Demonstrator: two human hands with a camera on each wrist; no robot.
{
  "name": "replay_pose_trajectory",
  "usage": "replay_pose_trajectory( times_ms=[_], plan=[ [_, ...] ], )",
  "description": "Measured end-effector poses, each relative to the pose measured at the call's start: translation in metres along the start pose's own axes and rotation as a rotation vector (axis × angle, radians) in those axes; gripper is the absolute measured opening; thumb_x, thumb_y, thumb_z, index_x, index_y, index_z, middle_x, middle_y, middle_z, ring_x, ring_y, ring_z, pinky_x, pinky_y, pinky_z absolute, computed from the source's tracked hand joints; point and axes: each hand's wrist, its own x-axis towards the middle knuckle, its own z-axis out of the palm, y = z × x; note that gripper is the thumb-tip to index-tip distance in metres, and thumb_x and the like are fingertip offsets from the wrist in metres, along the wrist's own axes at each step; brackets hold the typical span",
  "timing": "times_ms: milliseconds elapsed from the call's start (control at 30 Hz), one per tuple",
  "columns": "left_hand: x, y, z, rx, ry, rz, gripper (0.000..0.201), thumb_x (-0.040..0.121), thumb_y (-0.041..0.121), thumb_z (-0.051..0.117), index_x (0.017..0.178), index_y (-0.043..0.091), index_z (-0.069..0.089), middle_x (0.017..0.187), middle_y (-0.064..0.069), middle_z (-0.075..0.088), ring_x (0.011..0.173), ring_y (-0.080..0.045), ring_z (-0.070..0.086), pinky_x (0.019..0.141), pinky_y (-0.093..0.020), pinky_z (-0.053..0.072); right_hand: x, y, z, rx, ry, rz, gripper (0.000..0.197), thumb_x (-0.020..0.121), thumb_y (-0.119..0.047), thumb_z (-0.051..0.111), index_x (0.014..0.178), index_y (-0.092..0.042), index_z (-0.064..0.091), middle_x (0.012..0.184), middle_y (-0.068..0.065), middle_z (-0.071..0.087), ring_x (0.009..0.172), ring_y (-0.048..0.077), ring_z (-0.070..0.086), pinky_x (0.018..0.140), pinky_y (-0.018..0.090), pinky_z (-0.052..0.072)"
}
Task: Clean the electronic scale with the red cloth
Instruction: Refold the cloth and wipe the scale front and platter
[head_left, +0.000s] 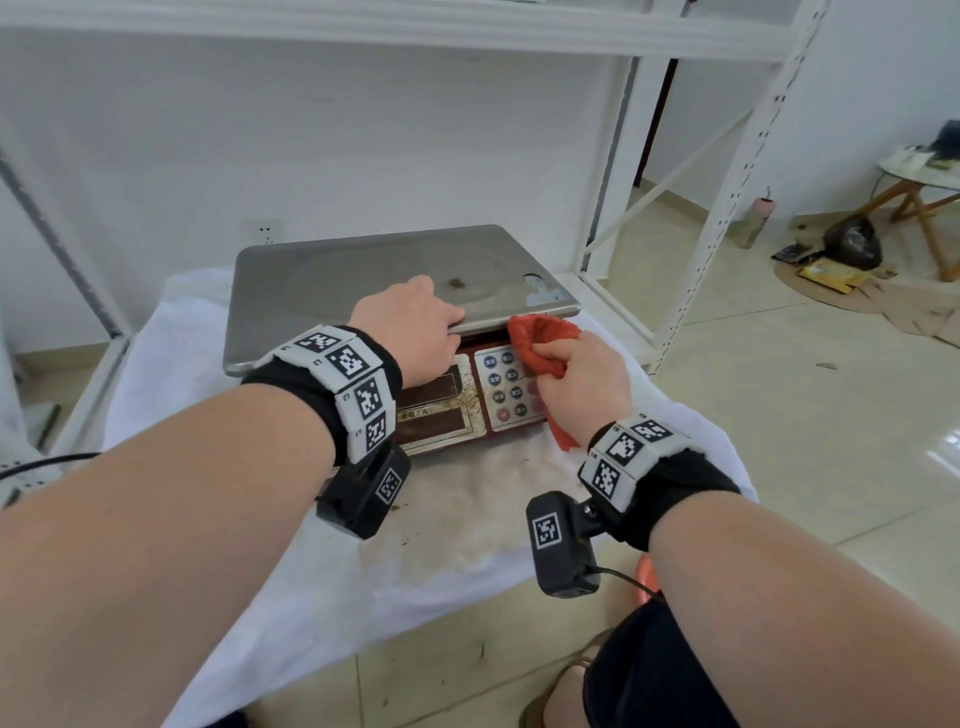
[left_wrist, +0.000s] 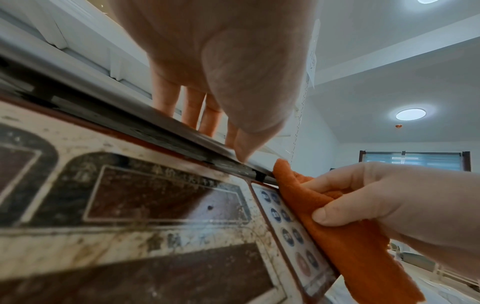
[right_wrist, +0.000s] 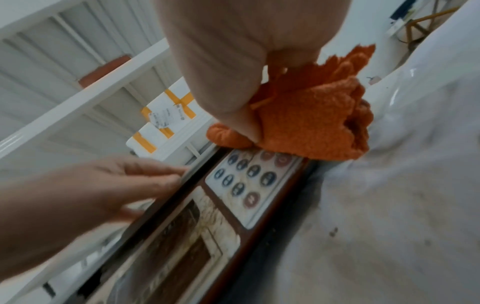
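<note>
The electronic scale has a steel pan (head_left: 363, 275), a stained red body with display windows (left_wrist: 161, 197) and a keypad (head_left: 506, 389). My left hand (head_left: 457, 322) pinches the pan's front edge, fingers on top and thumb at the rim (left_wrist: 241, 152). My right hand (head_left: 550, 358) grips the bunched red cloth (head_left: 540, 343) and presses it on the keypad's upper right corner, just under the pan's edge. The right wrist view shows the cloth (right_wrist: 311, 115) covering the far keys of the keypad (right_wrist: 249, 181). A brown spot (head_left: 457, 283) sits on the pan.
The scale stands on a low surface draped in a stained white sheet (head_left: 467, 519). White metal shelving posts (head_left: 727, 182) rise behind and to the right. My knee (head_left: 649, 675) is at the bottom right, over a tiled floor (head_left: 805, 415). A cable (head_left: 47, 465) runs at the left.
</note>
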Motion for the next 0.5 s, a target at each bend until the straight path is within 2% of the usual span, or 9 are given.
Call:
replay_pose_trajectory(
  times_ms=[133,233,400,500],
  plan=[
    [-0.001,0.000,0.000,-0.012,0.005,-0.002,0.036,0.096,0.040,0.032,0.126,0.032,0.051,0.102,-0.003,0.041,0.100,-0.023,0.052,0.073,-0.033,0.040,0.009,0.002,-0.007,0.043,0.150,0.135,0.040,0.082,-0.012,0.053,0.118,-0.025,0.064,0.125,0.003,0.056,0.114,0.023,0.053,0.094,0.026,0.037],
    [-0.001,0.000,0.001,-0.016,0.015,-0.001,0.036,0.097,0.039,0.031,0.125,0.031,0.051,0.101,-0.003,0.041,0.100,-0.023,0.052,0.072,-0.033,0.039,0.008,-0.004,-0.002,0.052,0.166,0.163,0.037,0.085,-0.010,0.051,0.117,-0.024,0.064,0.127,0.003,0.050,0.115,0.023,0.050,0.089,0.021,0.032],
    [0.001,0.002,0.003,-0.026,0.037,-0.013,0.035,0.096,0.039,0.033,0.123,0.030,0.054,0.099,-0.002,0.039,0.102,-0.024,0.052,0.073,-0.033,0.038,0.003,-0.016,0.009,0.011,0.062,0.065,0.038,0.087,-0.013,0.051,0.121,-0.024,0.063,0.124,-0.001,0.048,0.114,0.019,0.050,0.093,0.024,0.036],
    [0.000,0.003,0.002,-0.043,0.050,-0.023,0.034,0.095,0.039,0.035,0.120,0.031,0.056,0.094,-0.001,0.036,0.103,-0.025,0.053,0.072,-0.032,0.037,-0.004,-0.022,0.017,-0.012,-0.004,-0.058,0.038,0.087,-0.014,0.052,0.122,-0.027,0.062,0.121,-0.003,0.049,0.111,0.015,0.049,0.088,0.022,0.036]
  ],
)
